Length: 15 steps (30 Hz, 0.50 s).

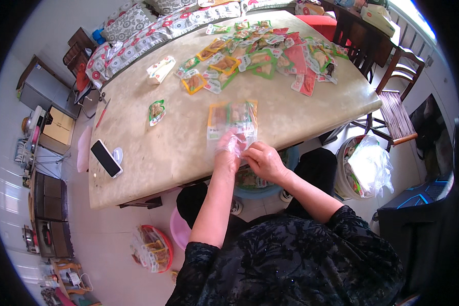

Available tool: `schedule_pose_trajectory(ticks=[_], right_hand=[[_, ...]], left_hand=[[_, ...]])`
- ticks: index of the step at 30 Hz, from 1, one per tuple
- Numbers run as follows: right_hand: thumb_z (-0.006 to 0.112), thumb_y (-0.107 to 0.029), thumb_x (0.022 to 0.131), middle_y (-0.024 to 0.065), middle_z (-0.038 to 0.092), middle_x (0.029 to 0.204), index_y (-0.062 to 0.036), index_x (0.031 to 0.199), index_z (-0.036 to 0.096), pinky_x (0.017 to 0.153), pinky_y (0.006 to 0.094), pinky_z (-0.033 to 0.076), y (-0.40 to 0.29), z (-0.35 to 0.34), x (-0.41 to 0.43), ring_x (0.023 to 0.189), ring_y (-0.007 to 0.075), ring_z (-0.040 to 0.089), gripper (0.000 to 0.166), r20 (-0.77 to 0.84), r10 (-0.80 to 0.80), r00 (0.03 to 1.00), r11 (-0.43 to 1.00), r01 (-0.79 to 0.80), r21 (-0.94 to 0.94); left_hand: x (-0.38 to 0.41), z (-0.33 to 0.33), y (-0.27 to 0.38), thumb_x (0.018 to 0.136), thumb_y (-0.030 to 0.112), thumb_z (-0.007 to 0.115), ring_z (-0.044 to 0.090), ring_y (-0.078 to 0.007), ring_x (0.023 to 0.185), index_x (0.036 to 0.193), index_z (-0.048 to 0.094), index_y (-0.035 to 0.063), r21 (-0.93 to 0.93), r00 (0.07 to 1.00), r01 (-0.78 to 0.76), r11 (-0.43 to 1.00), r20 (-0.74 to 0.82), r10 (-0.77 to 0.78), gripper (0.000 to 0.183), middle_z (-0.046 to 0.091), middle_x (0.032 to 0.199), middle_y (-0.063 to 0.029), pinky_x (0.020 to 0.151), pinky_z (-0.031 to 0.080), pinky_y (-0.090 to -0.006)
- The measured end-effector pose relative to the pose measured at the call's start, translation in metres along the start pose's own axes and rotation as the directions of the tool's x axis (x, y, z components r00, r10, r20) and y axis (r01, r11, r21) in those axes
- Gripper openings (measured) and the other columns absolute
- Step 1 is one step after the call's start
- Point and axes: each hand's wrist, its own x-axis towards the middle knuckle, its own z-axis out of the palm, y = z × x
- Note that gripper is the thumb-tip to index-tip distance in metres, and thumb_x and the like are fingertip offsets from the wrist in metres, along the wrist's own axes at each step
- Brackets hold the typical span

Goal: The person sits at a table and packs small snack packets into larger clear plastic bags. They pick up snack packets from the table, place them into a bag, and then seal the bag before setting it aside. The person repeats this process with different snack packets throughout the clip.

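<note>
A clear plastic bag (pixel 233 120) with yellow-edged and green-edged food packets in it lies at the near part of the table. Over its near end is my left hand (pixel 229 147), inside or beneath the clear film; which of the two I cannot tell. My right hand (pixel 263 158) pinches the bag's near edge at the table's rim. Further back lies a loose pile of sealed food packets (pixel 262 63) in green, yellow and red. One green-edged packet (pixel 157 112) lies apart, left of the bag.
A phone (pixel 107 158), a red-handled tool (pixel 102 113), scissors (pixel 102 97) and a tissue pack (pixel 161 70) are on the table (pixel 137 153). Below stand a blue basin (pixel 295 157), a red basket (pixel 170 248) of packets, a pink basin (pixel 179 229) and a lined bin (pixel 342 183). A wooden chair (pixel 397 114) stands right.
</note>
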Motion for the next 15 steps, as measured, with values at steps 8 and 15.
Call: schedule_pose_trajectory(ticks=[8,15], right_hand=[[0.063,-0.006,0.071,0.0113,0.057,0.078,-0.0050,0.080,0.060,0.062,0.0392,0.048,0.007,-0.010,0.001,0.073,0.0312,0.057,0.010,0.078,0.030,0.997,1.000,-0.029,-0.012],[0.065,-0.008,0.074,0.0126,0.057,0.079,-0.0016,0.087,0.060,0.065,0.0356,0.047,0.041,-0.023,0.019,0.073,0.0277,0.057,0.016,-0.133,0.156,0.979,0.988,-0.158,0.002]], left_hand=[[0.016,-0.008,0.007,0.090,0.013,0.052,0.060,-0.0184,0.092,0.114,0.052,0.0003,-0.132,0.978,0.139,0.981,0.174,-0.116,0.027,0.061,0.103,-0.0100,0.078,0.051,-0.0304],[-0.076,-0.027,0.041,0.093,0.017,0.051,0.063,-0.0112,0.078,0.106,0.059,0.0043,0.580,0.955,-0.012,0.814,0.249,-0.163,0.020,0.065,0.092,-0.0071,0.059,0.050,-0.0221]])
